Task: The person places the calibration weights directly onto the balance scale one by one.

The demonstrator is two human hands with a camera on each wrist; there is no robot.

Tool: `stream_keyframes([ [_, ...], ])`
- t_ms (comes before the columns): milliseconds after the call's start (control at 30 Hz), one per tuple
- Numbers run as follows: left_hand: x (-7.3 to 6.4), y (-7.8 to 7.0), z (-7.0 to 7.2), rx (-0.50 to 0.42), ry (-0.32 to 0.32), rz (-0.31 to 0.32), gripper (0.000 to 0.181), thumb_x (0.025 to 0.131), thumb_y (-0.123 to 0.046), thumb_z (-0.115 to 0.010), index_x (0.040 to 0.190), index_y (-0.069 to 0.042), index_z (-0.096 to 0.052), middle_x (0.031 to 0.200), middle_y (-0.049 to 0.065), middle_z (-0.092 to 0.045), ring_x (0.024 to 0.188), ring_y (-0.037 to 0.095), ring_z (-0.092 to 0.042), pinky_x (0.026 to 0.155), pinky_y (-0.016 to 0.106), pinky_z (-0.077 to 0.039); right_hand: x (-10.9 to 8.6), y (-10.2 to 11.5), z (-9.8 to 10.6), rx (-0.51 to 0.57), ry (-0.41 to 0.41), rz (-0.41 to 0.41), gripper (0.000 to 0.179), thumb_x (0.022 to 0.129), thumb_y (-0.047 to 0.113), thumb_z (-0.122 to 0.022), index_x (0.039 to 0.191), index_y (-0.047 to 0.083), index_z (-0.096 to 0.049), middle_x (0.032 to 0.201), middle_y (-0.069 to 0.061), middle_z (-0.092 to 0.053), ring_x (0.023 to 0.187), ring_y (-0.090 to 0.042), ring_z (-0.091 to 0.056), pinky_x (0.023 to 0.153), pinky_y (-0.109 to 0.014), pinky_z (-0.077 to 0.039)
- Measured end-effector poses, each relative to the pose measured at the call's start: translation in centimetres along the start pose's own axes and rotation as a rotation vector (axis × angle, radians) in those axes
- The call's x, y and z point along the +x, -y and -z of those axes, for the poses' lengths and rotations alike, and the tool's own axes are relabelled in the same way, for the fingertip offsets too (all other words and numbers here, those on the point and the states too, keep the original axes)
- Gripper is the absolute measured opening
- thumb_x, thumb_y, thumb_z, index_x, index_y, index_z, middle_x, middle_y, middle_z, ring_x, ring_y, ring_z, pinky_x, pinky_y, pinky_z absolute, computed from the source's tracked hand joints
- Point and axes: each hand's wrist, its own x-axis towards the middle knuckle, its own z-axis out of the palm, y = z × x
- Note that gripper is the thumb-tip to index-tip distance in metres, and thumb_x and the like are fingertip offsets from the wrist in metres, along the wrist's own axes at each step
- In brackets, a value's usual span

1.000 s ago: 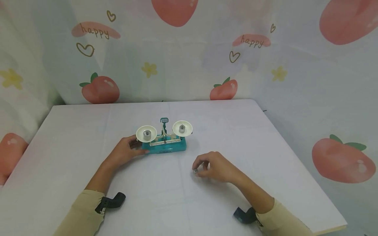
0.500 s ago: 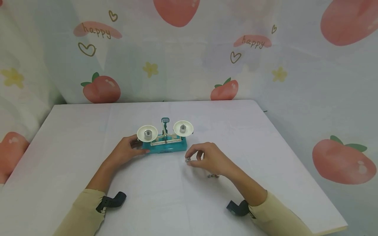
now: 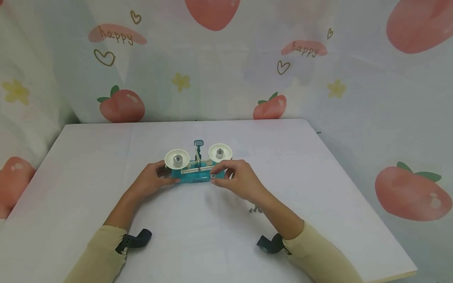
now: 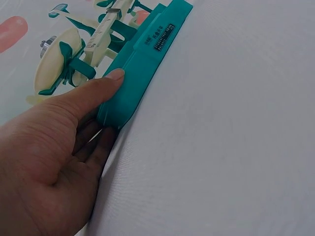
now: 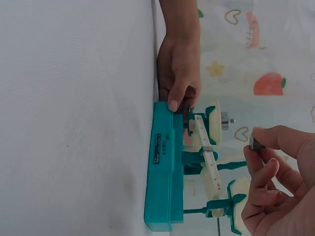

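One blue-green scale [image 3: 194, 175] is set on a white table [image 3: 88, 165], and it is taken as the middle of a clock, with twelve o'clock toward the cloth wall [image 3: 226, 70]. Two cream pans are carried by it: the left pan [image 3: 169, 158] at ten o'clock and the right pan [image 3: 213, 151] at two o'clock. A left silver weight [image 3: 178, 159] and a right silver weight [image 3: 220, 153] are held in these pans. The left pan is set a bit lower.

At nine o'clock, the end of the scale is gripped by the left hand [image 3: 152, 177]. Its thumb is pressed on the front, and its other fingers are bent at the end; whether they are all pressed together cannot be told. Between three and four o'clock, the right hand [image 3: 242, 179] is held in front of the scale. A small weight [image 5: 255, 142] is pinched by its fingertips, and the fingers not used are loosely curled. In the right wrist view, a gap is seen between the small weight and the scale.

More little weights [image 3: 256, 209] are bunched on the table at four o'clock, beside the right forearm [image 3: 279, 214]. Big peaches [image 3: 122, 106] are printed on the cloth wall.
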Motion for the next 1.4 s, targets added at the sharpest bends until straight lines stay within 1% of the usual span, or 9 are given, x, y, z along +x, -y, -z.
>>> stream_keyframes([
  [233, 0.0, 0.1, -0.2, 0.003, -0.007, -0.003, 0.078, 0.084, -0.019, -0.089, 0.149, 0.001, -0.051, 0.148, 0.023, -0.054, 0.135, 0.042, -0.053, 0.112, 0.051, -0.044, 0.7, 0.6, -0.9, 0.041, -0.019, -0.029, 0.020, 0.090, 0.016, -0.084, 0.109, 0.015, -0.079, 0.100, 0.009, -0.072, 0.076, -0.019, -0.059, 0.054, -0.027, -0.045],
  [533, 0.1, 0.0, -0.1, 0.013, -0.007, -0.004, 0.078, 0.083, -0.017, -0.090, 0.150, -0.003, -0.052, 0.147, 0.020, -0.055, 0.134, 0.040, -0.054, 0.111, 0.051, -0.045, 1.3, 0.7, -1.9, 0.073, -0.045, -0.020, 0.020, 0.090, 0.017, -0.083, 0.110, 0.016, -0.082, 0.104, 0.007, -0.071, 0.079, -0.021, -0.057, 0.059, -0.029, -0.048],
  [733, 0.1, 0.0, -0.1, 0.020, -0.007, -0.005, 0.078, 0.083, -0.018, -0.089, 0.149, -0.001, -0.052, 0.147, 0.022, -0.055, 0.134, 0.042, -0.053, 0.111, 0.053, -0.044, 1.9, 0.7, -2.6, 0.123, -0.098, -0.021, 0.028, 0.090, 0.016, -0.083, 0.117, 0.011, -0.079, 0.102, 0.006, -0.074, 0.077, -0.020, -0.057, 0.059, -0.025, -0.045],
  [867, 0.1, 0.1, -0.1, 0.031, -0.011, 0.000, 0.076, 0.084, -0.020, -0.089, 0.149, -0.001, -0.052, 0.146, 0.022, -0.055, 0.134, 0.043, -0.053, 0.111, 0.054, -0.044, 2.2, 0.8, -3.2, 0.147, -0.126, -0.015, 0.025, 0.089, 0.014, -0.084, 0.114, 0.009, -0.080, 0.101, 0.007, -0.074, 0.075, -0.019, -0.056, 0.059, -0.023, -0.045],
  [967, 0.2, 0.1, -0.1, 0.031, -0.017, -0.004, 0.076, 0.084, -0.019, -0.089, 0.149, -0.001, -0.053, 0.146, 0.022, -0.056, 0.134, 0.043, -0.053, 0.111, 0.054, -0.044, 2.3, 0.9, -3.6, 0.157, -0.134, -0.025, 0.022, 0.089, 0.014, -0.084, 0.111, 0.012, -0.081, 0.099, 0.007, -0.074, 0.071, -0.017, -0.054, 0.055, -0.023, -0.042],
  [1067, 0.1, 0.1, 0.0, 0.027, -0.025, -0.009, 0.075, 0.084, -0.018, -0.089, 0.148, -0.001, -0.053, 0.146, 0.022, -0.056, 0.133, 0.043, -0.053, 0.110, 0.055, -0.044, 2.6, 0.9, -4.2, 0.151, -0.141, -0.033, 0.022, 0.088, 0.013, -0.084, 0.111, 0.012, -0.081, 0.099, 0.008, -0.073, 0.066, -0.016, -0.052, 0.052, -0.022, -0.040],
  [1167, 0.1, 0.1, 0.0, 0.022, -0.023, -0.015, 0.074, 0.084, -0.016, -0.089, 0.147, -0.001, -0.054, 0.146, 0.022, -0.056, 0.133, 0.043, -0.054, 0.110, 0.054, -0.044, 2.9, 0.9, -4.8, 0.134, -0.169, -0.036, 0.023, 0.088, 0.013, -0.085, 0.110, 0.012, -0.081, 0.100, 0.008, -0.074, 0.063, -0.015, -0.054, 0.051, -0.022, -0.042],
  [1267, 0.1, 0.1, 0.0, 0.020, -0.017, -0.021, 0.073, 0.084, -0.015, -0.088, 0.147, -0.001, -0.054, 0.146, 0.022, -0.056, 0.133, 0.042, -0.054, 0.111, 0.054, -0.044, 3.2, 1.1, -5.4, 0.125, -0.203, -0.027, 0.022, 0.087, 0.012, -0.086, 0.109, 0.012, -0.081, 0.101, 0.008, -0.074, 0.062, -0.015, -0.055, 0.051, -0.021, -0.043],
  [1400, 0.0, 0.2, 0.0, 0.014, -0.015, -0.026, 0.073, 0.084, -0.015, -0.088, 0.147, -0.001, -0.054, 0.146, 0.020, -0.057, 0.134, 0.041, -0.054, 0.111, 0.053, -0.044, 3.8, 1.4, -6.2, 0.131, -0.223, -0.006, 0.021, 0.087, 0.011, -0.085, 0.108, 0.013, -0.081, 0.100, 0.007, -0.074, 0.063, -0.019, -0.057, 0.051, -0.021, -0.044],
])
